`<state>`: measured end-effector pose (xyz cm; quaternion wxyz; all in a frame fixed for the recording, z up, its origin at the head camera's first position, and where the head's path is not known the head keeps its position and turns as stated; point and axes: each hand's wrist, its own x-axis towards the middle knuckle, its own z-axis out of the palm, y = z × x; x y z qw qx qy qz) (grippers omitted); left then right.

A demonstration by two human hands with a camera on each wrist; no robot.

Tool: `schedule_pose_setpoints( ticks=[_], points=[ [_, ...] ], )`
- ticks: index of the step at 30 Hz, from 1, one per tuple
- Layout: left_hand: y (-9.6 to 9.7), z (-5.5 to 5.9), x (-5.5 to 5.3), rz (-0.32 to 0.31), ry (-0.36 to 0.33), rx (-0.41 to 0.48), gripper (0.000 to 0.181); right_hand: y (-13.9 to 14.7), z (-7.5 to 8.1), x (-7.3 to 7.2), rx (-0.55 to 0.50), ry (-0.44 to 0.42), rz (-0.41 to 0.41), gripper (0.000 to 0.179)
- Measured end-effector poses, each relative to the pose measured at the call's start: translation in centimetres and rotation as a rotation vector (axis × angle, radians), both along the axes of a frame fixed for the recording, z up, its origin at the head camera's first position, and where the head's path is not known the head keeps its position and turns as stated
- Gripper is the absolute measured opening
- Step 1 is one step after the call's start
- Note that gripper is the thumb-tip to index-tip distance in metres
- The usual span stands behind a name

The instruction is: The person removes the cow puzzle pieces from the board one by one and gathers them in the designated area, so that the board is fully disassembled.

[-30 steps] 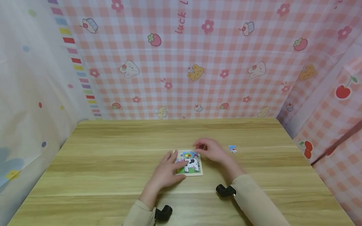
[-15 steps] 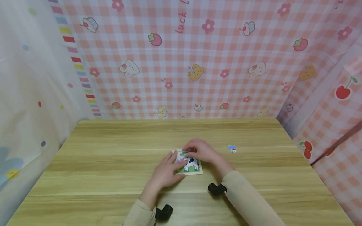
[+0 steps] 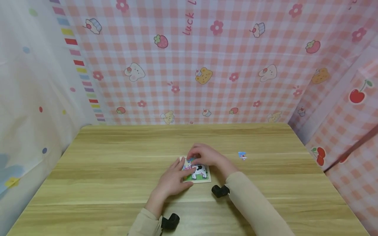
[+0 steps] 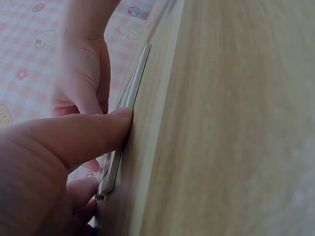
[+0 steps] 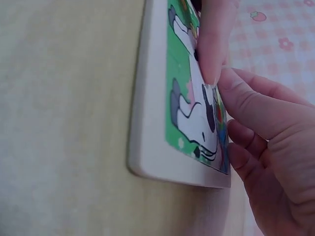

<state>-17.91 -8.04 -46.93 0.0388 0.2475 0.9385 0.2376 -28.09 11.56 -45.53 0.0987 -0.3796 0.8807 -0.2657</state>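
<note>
A small square puzzle board [image 3: 201, 180] with a pale wooden frame and a black-and-white cow picture lies on the table. My left hand [image 3: 172, 179] holds it from the left, thumb along the near edge and other fingers at the left edge. One left finger [image 5: 212, 59] presses on the cow. Over the board's far part, my right hand [image 3: 206, 155] has curled fingers, with thumb and fingertips around a blue puzzle piece [image 3: 192, 159] that is mostly hidden. In the right wrist view, the right thumb [image 5: 241, 96] lies close to that left finger.
A loose blue puzzle piece [image 3: 242, 155] with a white pattern lies to the right of the board on the wooden table [image 3: 118, 157]. Pink checked cloth [image 3: 189, 98] hangs behind the table, with further cloth at both sides. A black wrist device [image 3: 220, 191] sits at each cuff.
My right hand has moved left from the board's far right corner to over its far part. My left hand, the board and the loose piece have stayed in place.
</note>
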Motion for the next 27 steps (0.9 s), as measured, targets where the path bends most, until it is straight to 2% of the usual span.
schedule_pose_setpoints(
  ticks=[12,19,27],
  points=[
    [0.0,0.0,0.0,0.005,0.003,0.018,0.049,-0.2,0.5,-0.9,0.030,-0.063,0.057,0.017],
    [0.0,0.1,0.0,0.000,0.005,0.012,0.049,-0.4,0.7,-1.1,0.066,-0.071,0.065,0.016],
    [0.0,0.1,0.0,-0.002,0.004,0.005,0.049,-0.5,1.0,-1.0,0.055,-0.101,0.064,0.014]
  ],
)
